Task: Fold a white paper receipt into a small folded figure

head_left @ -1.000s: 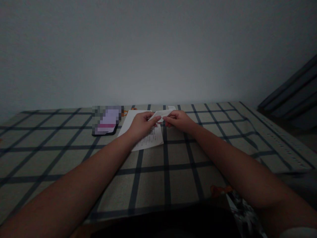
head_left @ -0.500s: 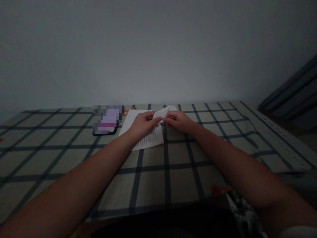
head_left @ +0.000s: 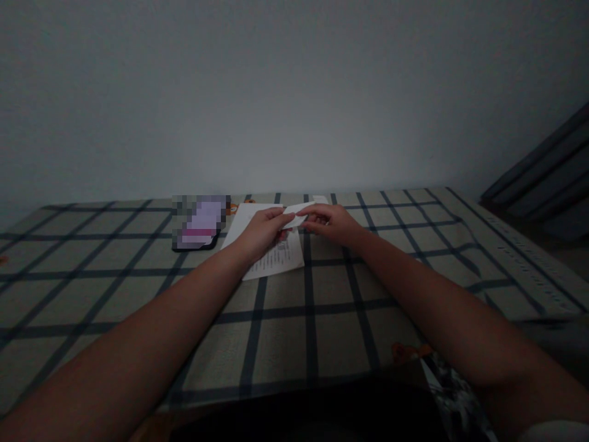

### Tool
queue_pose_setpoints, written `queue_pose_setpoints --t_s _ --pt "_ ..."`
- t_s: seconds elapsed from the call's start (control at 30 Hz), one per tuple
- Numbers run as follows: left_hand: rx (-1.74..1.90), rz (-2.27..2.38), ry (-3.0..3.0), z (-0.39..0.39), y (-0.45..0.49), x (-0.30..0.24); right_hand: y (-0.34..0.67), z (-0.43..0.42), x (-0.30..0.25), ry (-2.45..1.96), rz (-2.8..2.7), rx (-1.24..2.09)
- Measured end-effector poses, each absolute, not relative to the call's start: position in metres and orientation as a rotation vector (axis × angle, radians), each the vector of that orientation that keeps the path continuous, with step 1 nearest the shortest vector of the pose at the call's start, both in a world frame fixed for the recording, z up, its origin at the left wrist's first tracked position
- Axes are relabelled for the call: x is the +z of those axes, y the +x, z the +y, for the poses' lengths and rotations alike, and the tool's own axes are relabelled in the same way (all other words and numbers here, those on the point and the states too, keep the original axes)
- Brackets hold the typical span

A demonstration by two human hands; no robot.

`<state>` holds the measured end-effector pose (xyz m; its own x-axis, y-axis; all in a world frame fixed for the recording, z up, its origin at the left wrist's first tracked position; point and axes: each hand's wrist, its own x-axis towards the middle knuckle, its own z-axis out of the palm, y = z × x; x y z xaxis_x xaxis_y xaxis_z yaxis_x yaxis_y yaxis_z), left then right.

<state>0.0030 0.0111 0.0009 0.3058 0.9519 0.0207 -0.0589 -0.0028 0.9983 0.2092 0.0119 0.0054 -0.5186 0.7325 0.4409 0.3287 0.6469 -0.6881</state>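
A folded piece of white paper is held between my hands, just above the table. My left hand pinches its left side, thumb on top. My right hand grips the right side between thumb and fingers, some fingers curled beneath. Under my left hand and wrist lies a white printed sheet with lines of text; the hand covers its middle. Behind my right hand a small white edge of paper shows; whether it belongs to the folded piece I cannot tell.
A phone with a lit, blurred screen lies left of the sheet. The checked tablecloth covers the table up to the grey wall. Dark draped fabric hangs at the right. Small orange figures decorate the cloth.
The folded paper has tilted flatter and shows less of its surface. My right thumb and fingers have shifted their hold on it. The phone and printed sheet have stayed put.
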Motion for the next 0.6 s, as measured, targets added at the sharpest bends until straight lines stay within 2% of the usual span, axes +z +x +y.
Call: queue_pose_setpoints --t_s 0.13,0.37,0.6 --pt "0.991 0.966 1.343 0.0093 0.0039 0.0025 0.2092 0.0096 0.0068 -0.811 -2.138 0.652" --pt "0.958 1.02 1.433 0.0111 0.0023 0.001 0.2083 0.0123 0.0022 -0.796 -2.087 0.797" --pt "0.929 1.02 1.464 0.0101 0.0022 0.0023 0.2089 0.0115 0.0032 -0.817 -2.12 0.796"
